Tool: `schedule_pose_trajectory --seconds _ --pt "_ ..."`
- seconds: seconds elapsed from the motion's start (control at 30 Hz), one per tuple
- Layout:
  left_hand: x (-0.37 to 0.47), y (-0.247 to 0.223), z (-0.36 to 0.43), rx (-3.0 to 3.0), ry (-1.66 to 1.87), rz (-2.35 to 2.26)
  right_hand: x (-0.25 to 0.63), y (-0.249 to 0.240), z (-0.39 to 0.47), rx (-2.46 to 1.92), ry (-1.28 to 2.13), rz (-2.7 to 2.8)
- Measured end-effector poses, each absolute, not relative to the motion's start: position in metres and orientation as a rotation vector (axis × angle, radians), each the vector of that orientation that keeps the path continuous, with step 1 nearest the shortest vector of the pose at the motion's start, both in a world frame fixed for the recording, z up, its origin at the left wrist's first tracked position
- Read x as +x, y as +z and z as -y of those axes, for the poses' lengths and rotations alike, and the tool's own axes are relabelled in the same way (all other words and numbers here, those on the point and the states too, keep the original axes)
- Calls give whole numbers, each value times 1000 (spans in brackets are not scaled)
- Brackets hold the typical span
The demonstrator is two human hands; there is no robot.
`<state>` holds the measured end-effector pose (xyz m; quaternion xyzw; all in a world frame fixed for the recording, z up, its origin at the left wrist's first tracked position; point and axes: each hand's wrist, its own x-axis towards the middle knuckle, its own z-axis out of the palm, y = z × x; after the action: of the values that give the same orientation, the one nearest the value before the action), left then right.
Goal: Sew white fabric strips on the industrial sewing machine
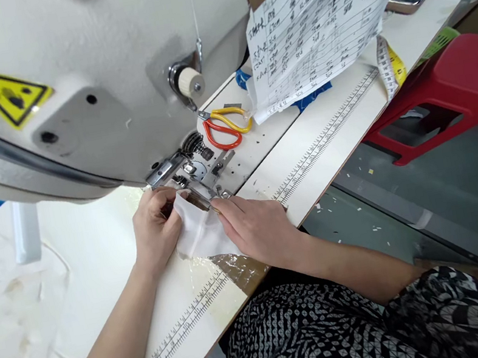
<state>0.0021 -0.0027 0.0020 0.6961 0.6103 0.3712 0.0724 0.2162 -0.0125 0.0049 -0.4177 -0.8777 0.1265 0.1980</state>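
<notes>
A small piece of white fabric [204,231] lies at the front of the sewing machine [74,60], close to the presser foot. On its left side my left hand [155,226] is closed, thumb and fingers pinching the cloth's edge. My right hand [259,228] grips the fabric's other side, its fingertips beside the metal guide at the needle area. The needle tip itself is hard to make out. Just behind the presser foot [191,168] rest scissors [225,129] with one red and one yellow handle.
Printed rulers [324,136] run along the table's front edge. A handwritten sheet [322,22] hangs at the right, near a tape measure [391,67]. A red plastic stool [457,82] stands beyond the edge. White cloth [10,324] covers the left side.
</notes>
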Motion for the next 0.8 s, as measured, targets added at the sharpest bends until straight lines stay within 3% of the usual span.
schedule_pose_trajectory --seconds 0.8 --pt "5 9 1 1850 1055 -1942 217 7 14 -1166 383 2409"
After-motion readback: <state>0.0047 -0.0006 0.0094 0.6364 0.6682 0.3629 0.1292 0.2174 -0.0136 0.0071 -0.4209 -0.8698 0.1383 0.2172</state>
